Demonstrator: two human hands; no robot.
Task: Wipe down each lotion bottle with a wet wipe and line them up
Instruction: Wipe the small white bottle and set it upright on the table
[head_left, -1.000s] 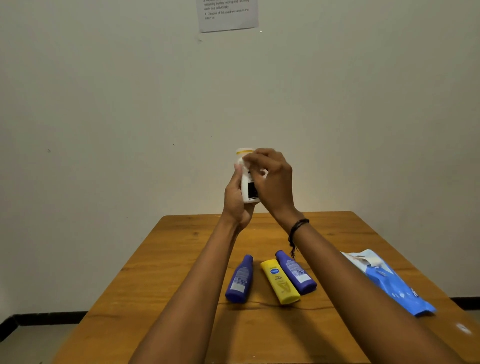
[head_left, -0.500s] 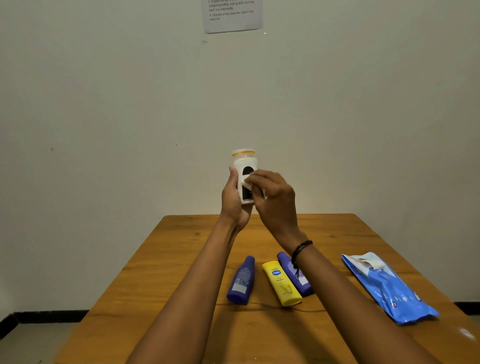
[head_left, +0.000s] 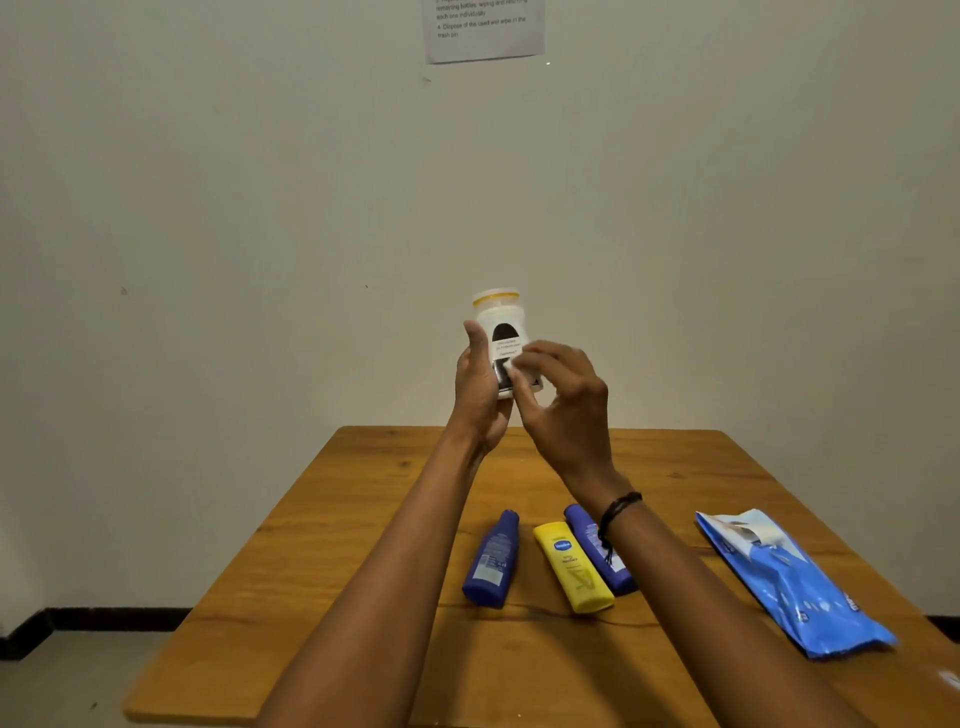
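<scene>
Up in the air, well above the far edge of the table, the white bottle stands upright with its cap on top. The left hand wraps its lower left side, thumb up along the flank and fingers curled behind — a firm cradle. The right hand works the lower front of the label, fingertips bunched together and pressed to the bottle; something pale shows under them, most likely the wet wipe, though it is too small to be sure.

Down on the table, three bottles lie flat: a blue bottle on the left, the yellow bottle just right of it, and a second blue bottle touching the yellow one and partly hidden by the right wrist. They fan out rather than sit square, so the lining up looks unfinished. Far right lies the blue wipes pack, its flap peeled open.

This looks like mid-wipe on the white one. To do it well, I'd say keep the left grip low and steady, turn the bottle a little at a time, and let the wipe cover every face — the cap rim and the base too, which the holding hand now hides. Light pressure should do; squeezing hard could pop the cap. Then it belongs in the row, aligned with its neighbours.
</scene>
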